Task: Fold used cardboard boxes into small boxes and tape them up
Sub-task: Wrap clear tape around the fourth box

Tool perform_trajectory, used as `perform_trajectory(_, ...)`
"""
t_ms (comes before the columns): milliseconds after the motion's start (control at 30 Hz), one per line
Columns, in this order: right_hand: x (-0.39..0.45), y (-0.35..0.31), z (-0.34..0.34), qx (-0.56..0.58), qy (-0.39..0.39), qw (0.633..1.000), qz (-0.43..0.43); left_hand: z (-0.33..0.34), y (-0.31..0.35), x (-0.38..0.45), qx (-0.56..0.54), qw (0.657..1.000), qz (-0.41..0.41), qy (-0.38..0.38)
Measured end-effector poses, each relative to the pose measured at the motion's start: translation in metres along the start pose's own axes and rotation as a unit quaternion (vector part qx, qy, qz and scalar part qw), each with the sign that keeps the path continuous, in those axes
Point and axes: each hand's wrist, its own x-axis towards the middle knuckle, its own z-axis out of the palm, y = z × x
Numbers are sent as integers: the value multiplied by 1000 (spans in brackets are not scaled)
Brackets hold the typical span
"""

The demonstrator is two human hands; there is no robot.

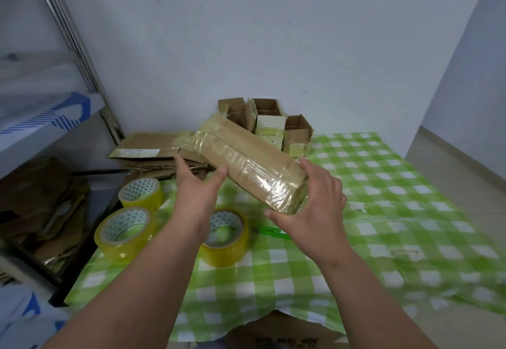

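1. Nearest: a brown carton [284, 333] at the bottom edge, part hidden under the checked cloth [383, 184]. Use unclear.
2. Three tape rolls stand flat on the cloth, left of centre: one [124, 235] at the near left, one [224, 241] partly behind the left wrist, one [141, 192] further back. Judged: kept within easy reach for sealing.
3. A green tool [272, 232] lies on the cloth under the right hand; blurred, possibly a cutter.
4. Right hand [312, 206] cups the near end of the flat box [252, 162], thumb below, fingers up the right side. Grip is wrapped round that end.
5. Left hand [202, 184] is at the box's left edge. Fingers are fairly straight and spread, thumb tip touching the cardboard; it steadies rather than clamps.
6. The box is held above the cloth, tilted, far end higher and to the left. It is still flat and bound in old tape. Judged: it is being turned for inspection before opening out; folding not yet begun.
7. Behind the left hand: a stack [153, 154] of flattened cardboard.
8. Farthest, against the wall: small boxes [273, 124], tops open. Judged: formed already, awaiting top tape.
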Motion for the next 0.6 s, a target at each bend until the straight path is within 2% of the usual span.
perform_trajectory(167, -9, -7, 1, 21, 32, 999, 28, 18, -3, -33, 13, 991, -3, -137)
perform_trajectory(333, -18, -1, -6, 30, -56, 998, -6, 21, 4, -37, -48, 995, 1, -87)
perform_trajectory(600, -17, 6, -2, 73, -28, 996, 48, 20, 3, -34, 1, 980, 10, -198)
